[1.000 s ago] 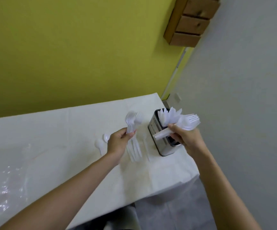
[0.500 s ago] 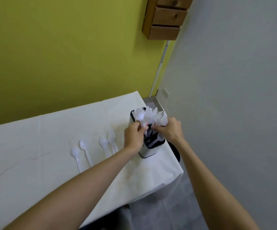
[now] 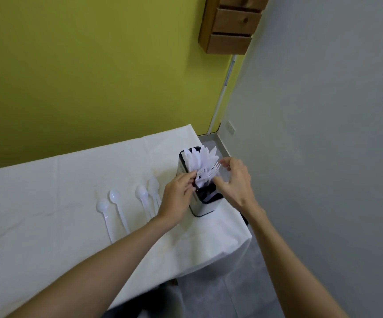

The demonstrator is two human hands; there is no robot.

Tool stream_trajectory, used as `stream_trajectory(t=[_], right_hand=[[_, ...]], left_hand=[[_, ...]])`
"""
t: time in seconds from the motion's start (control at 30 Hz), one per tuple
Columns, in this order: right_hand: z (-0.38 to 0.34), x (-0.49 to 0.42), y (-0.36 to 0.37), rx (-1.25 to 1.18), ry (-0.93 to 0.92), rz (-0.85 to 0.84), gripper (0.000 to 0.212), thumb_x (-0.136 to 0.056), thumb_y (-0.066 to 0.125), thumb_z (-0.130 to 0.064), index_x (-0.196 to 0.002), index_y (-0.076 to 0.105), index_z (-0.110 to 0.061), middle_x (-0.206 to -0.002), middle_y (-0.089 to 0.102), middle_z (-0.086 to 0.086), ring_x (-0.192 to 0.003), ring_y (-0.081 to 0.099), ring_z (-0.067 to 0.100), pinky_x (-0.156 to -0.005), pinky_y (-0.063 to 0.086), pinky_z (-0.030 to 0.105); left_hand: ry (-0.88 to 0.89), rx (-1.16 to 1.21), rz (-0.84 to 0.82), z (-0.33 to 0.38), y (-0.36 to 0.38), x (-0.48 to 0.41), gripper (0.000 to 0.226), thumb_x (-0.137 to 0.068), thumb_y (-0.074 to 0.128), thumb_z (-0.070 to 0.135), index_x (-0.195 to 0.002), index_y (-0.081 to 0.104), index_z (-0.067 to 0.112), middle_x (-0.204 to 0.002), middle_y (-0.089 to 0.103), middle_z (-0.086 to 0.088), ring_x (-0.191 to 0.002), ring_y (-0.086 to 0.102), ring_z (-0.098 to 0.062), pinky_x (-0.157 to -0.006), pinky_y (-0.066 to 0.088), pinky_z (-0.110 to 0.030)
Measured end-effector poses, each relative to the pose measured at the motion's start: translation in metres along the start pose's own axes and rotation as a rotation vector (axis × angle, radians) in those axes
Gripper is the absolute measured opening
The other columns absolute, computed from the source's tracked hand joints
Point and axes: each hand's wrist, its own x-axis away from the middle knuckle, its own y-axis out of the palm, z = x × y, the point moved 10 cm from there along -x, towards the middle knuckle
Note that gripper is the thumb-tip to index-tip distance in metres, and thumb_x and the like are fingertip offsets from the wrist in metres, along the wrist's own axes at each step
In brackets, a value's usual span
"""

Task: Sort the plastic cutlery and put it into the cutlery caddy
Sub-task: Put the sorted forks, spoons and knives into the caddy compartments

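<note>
White spoons point(image 3: 117, 210) lie just left of the left hand point(image 3: 178, 196), handles toward the person. It touches the forks point(image 3: 206, 173) in the caddy point(image 3: 203, 207), perhaps pinching; the right hand point(image 3: 234, 182) hovers spread, empty.

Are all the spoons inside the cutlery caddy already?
No, four white plastic spoons lie on the white tablecloth, left of the cutlery caddy.

Yellow-green wall point(image 3: 82, 65) fills upper left; grey wall point(image 3: 323, 111) occupies the right. Wooden drawer unit point(image 3: 232, 26) hangs at top centre. Grey tiled floor point(image 3: 243, 292) lies lower right.
</note>
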Motion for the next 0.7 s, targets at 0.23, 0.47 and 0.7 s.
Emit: stream_trajectory(t=[0.23, 0.47, 0.7], right_hand=[[-0.092, 0.049, 0.006, -0.094, -0.523, 0.402, 0.029, -0.075, 0.048, 0.014, -0.093, 0.066, -0.001, -0.092, 0.061, 0.004, -0.082, 0.055, 0.021, -0.069, 0.049, 0.027], [-0.035, 0.041, 0.178, 0.202, -0.015, -0.341, 0.048, -0.088, 0.061, -0.025, -0.129, 0.047, -0.004, -0.128, 0.051, 0.013, -0.118, 0.050, 0.030, -0.093, 0.044, 0.036], [-0.021, 0.033, 0.217, 0.317, 0.268, -0.354, 0.093, -0.073, 0.065, -0.070, -0.129, 0.038, -0.001, -0.130, 0.042, 0.014, -0.120, 0.046, 0.030, -0.092, 0.043, 0.036]], left_hand=[[-0.211, -0.063, 0.299, -0.071, -0.079, 0.039, 0.024, -0.090, 0.058, -0.002, -0.110, 0.066, 0.010, -0.106, 0.064, -0.003, -0.091, 0.063, -0.014, -0.079, 0.048, -0.018], [-0.885, -0.331, 0.356, -0.192, -0.148, 0.112, 0.046, -0.090, 0.065, 0.020, -0.129, 0.049, 0.001, -0.132, 0.045, -0.024, -0.120, 0.042, -0.042, -0.101, 0.036, -0.045], [-0.893, -0.200, 0.261, -0.222, -0.145, 0.117, 0.041, -0.088, 0.065, 0.023, -0.123, 0.052, 0.005, -0.127, 0.048, -0.019, -0.114, 0.052, -0.036, -0.100, 0.043, -0.043]])
